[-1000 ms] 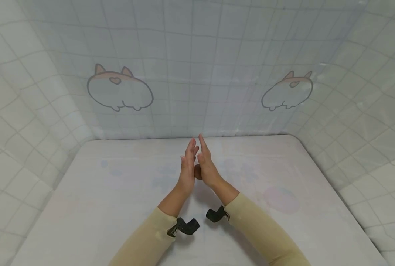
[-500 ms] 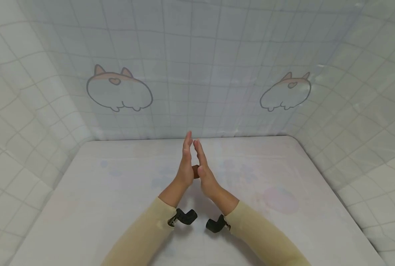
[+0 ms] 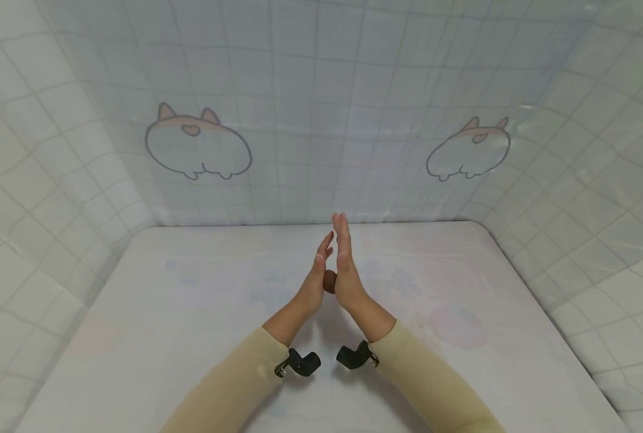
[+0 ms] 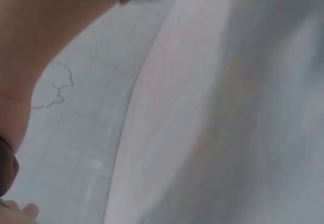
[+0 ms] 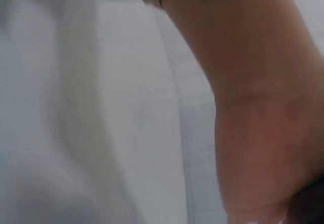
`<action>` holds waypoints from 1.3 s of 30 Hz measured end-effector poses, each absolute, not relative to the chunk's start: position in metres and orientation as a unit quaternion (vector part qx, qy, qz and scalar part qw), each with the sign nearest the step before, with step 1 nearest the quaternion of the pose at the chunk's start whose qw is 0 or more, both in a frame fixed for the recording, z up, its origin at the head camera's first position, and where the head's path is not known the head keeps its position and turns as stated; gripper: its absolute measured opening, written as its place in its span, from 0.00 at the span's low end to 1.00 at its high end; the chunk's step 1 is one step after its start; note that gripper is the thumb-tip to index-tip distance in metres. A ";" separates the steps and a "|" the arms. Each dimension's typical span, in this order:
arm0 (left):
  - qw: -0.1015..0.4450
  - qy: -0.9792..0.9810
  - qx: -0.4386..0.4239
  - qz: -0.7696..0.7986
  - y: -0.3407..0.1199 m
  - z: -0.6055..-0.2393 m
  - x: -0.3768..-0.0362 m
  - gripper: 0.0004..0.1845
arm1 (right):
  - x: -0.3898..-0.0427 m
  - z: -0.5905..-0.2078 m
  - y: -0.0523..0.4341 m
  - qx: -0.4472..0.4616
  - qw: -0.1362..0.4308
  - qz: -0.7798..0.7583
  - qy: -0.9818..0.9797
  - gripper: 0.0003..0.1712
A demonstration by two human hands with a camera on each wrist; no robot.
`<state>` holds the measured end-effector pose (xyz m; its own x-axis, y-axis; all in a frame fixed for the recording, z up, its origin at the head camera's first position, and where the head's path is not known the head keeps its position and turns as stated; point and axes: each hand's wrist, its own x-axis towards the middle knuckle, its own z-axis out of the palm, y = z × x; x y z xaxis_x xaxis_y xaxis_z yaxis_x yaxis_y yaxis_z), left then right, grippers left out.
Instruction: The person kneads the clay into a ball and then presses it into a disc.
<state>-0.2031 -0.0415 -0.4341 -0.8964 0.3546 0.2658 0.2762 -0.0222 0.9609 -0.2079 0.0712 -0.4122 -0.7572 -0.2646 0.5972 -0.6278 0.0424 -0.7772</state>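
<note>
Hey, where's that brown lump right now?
In the head view, the brown lump is just below centre, between the left hand and the right hand.

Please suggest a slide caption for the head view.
A brown lump sandwiched between left grip and right grip, over a pale table.

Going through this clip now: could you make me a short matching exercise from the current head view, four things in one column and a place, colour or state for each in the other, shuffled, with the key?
Things
1. brown lump
2. right hand
3. sleeves
4. animal drawings

Descriptions
A. on the gridded backdrop
B. straight fingers that reach highest in the head view
C. pale yellowish beige
D. between the left hand and the one facing it

Right pairs: 1-D, 2-B, 3-C, 4-A
</note>
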 end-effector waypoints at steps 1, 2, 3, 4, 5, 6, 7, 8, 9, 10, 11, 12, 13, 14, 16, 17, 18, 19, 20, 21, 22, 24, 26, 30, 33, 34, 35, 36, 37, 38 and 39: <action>0.026 0.698 0.233 0.677 -0.041 -0.435 -0.202 0.47 | -0.210 -0.412 0.072 0.305 0.144 0.620 -0.709 0.56; 0.025 0.695 0.241 0.676 -0.041 -0.434 -0.200 0.48 | -0.213 -0.413 0.073 0.297 0.141 0.621 -0.712 0.56; 0.022 0.694 0.245 0.676 -0.040 -0.434 -0.199 0.48 | -0.216 -0.414 0.074 0.289 0.136 0.622 -0.714 0.56; 0.021 0.691 0.249 0.678 -0.040 -0.433 -0.198 0.49 | -0.218 -0.415 0.075 0.282 0.132 0.623 -0.717 0.57; 0.018 0.688 0.252 0.680 -0.040 -0.432 -0.197 0.49 | -0.221 -0.416 0.075 0.276 0.127 0.624 -0.720 0.58; 0.013 0.687 0.257 0.680 -0.039 -0.431 -0.196 0.50 | -0.222 -0.417 0.076 0.270 0.121 0.627 -0.720 0.58; 0.009 0.682 0.259 0.684 -0.039 -0.430 -0.196 0.51 | -0.224 -0.417 0.076 0.267 0.114 0.630 -0.720 0.59; 0.005 0.676 0.263 0.689 -0.039 -0.429 -0.196 0.52 | -0.225 -0.416 0.076 0.266 0.108 0.632 -0.720 0.60; 0.000 0.668 0.265 0.695 -0.039 -0.428 -0.196 0.53 | -0.224 -0.415 0.076 0.266 0.100 0.634 -0.720 0.62; -0.004 0.660 0.268 0.702 -0.039 -0.427 -0.195 0.54 | -0.223 -0.412 0.076 0.267 0.092 0.635 -0.719 0.63; -0.008 0.650 0.272 0.710 -0.039 -0.425 -0.195 0.55 | -0.221 -0.409 0.076 0.268 0.084 0.636 -0.719 0.64; -0.012 0.640 0.275 0.717 -0.039 -0.424 -0.195 0.55 | -0.219 -0.406 0.076 0.269 0.076 0.635 -0.720 0.66; -0.016 0.630 0.278 0.725 -0.040 -0.423 -0.195 0.55 | -0.217 -0.403 0.075 0.269 0.070 0.636 -0.720 0.65; -0.021 0.623 0.283 0.729 -0.040 -0.421 -0.195 0.55 | -0.214 -0.401 0.076 0.270 0.060 0.636 -0.721 0.65; -0.034 0.613 0.290 0.734 -0.041 -0.419 -0.194 0.55 | -0.209 -0.399 0.076 0.273 0.035 0.640 -0.718 0.64; -0.041 0.610 0.293 0.735 -0.041 -0.418 -0.194 0.54 | -0.210 -0.403 0.076 0.275 0.024 0.643 -0.714 0.63; -0.051 0.611 0.295 0.733 -0.041 -0.417 -0.194 0.54 | -0.211 -0.408 0.076 0.281 0.014 0.647 -0.709 0.62; -0.059 0.612 0.296 0.731 -0.041 -0.416 -0.194 0.54 | -0.212 -0.413 0.075 0.285 0.012 0.647 -0.707 0.59; -0.067 0.614 0.294 0.730 -0.041 -0.416 -0.195 0.53 | -0.213 -0.419 0.075 0.292 0.010 0.645 -0.706 0.58; -0.072 0.615 0.291 0.729 -0.041 -0.415 -0.195 0.53 | -0.215 -0.425 0.074 0.303 0.017 0.640 -0.706 0.56; -0.078 0.619 0.288 0.726 -0.041 -0.414 -0.196 0.54 | -0.216 -0.430 0.073 0.311 0.026 0.637 -0.705 0.53; -0.086 0.627 0.279 0.723 -0.041 -0.413 -0.196 0.55 | -0.218 -0.437 0.071 0.328 0.047 0.633 -0.699 0.51; -0.092 0.636 0.270 0.717 -0.041 -0.413 -0.198 0.56 | -0.216 -0.438 0.069 0.342 0.056 0.644 -0.682 0.51; -0.107 0.664 0.253 0.696 -0.041 -0.414 -0.205 0.56 | -0.211 -0.435 0.066 0.358 0.059 0.671 -0.646 0.52; -0.112 0.681 0.234 0.685 -0.042 -0.416 -0.209 0.56 | -0.206 -0.431 0.065 0.369 0.076 0.667 -0.643 0.52; -0.111 0.684 0.227 0.684 -0.042 -0.416 -0.210 0.57 | -0.205 -0.430 0.065 0.371 0.084 0.663 -0.644 0.53; -0.107 0.687 0.221 0.684 -0.042 -0.417 -0.210 0.58 | -0.203 -0.429 0.065 0.373 0.090 0.661 -0.645 0.53; -0.103 0.690 0.216 0.683 -0.042 -0.418 -0.211 0.59 | -0.202 -0.428 0.065 0.372 0.096 0.660 -0.645 0.54; -0.099 0.695 0.212 0.679 -0.042 -0.419 -0.211 0.60 | -0.201 -0.427 0.066 0.370 0.101 0.662 -0.644 0.54; -0.090 0.696 0.210 0.681 -0.042 -0.420 -0.211 0.60 | -0.200 -0.426 0.066 0.367 0.104 0.664 -0.644 0.54; -0.082 0.699 0.211 0.679 -0.041 -0.422 -0.211 0.60 | -0.200 -0.426 0.066 0.362 0.108 0.666 -0.643 0.54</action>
